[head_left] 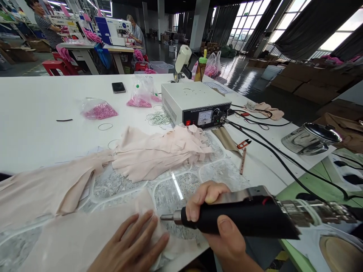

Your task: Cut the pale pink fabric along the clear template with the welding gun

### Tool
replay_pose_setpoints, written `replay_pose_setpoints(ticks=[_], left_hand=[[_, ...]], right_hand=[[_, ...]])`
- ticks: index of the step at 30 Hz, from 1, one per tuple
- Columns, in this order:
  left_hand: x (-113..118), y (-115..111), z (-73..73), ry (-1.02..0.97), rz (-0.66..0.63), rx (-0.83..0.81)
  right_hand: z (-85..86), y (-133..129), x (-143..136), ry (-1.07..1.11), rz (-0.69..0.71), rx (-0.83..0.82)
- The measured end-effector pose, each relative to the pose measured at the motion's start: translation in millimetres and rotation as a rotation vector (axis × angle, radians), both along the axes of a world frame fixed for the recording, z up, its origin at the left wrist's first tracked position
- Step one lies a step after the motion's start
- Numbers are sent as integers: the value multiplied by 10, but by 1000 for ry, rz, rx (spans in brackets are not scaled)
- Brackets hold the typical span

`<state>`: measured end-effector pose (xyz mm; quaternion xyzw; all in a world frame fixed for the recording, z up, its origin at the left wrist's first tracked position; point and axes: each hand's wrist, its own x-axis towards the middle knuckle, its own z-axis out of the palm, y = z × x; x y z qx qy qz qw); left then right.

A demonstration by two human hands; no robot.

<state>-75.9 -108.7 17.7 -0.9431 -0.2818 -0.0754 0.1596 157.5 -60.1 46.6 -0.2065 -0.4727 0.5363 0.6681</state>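
Note:
My right hand (pixel 224 223) is wrapped round a black handheld tool (pixel 244 215) with a metal tip. The tip points left, close to the edge of a pale pink fabric piece (pixel 76 230). Fingers spread, my left hand (pixel 136 241) lies flat on that fabric beside the tip. Beyond the hands, a pile of pale pink fabric pieces (pixel 159 151) rests on a grey patterned mat (pixel 176 192). Another pink length of fabric (pixel 51 181) stretches to the left edge. Cables lead from the white control box (pixel 195 98) across the table.
Bags of pink bits (pixel 100 110), a phone (pixel 118 87) and green rubber bands (pixel 159 118) lie on the white table (pixel 34 113). Orange snips (pixel 244 144) and a glass jar (pixel 309 139) are at the right. Two people sit at machines behind.

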Motion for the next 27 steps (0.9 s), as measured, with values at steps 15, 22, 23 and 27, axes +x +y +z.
replay_pose_setpoints(ticks=[15,22,23,27], left_hand=[[31,0,81,-20,13,-37],[22,1,66,-17,15,-42],[21,4,63,-10,11,-35],[14,23,51,-5,4,-19]], right_hand=[[-13,-135,72,-60,-19,-28],[-10,-135,82,-67,-13,-27],[-14,-135,83,-68,-6,-27],[-11,-126,49,-97,-26,9]])
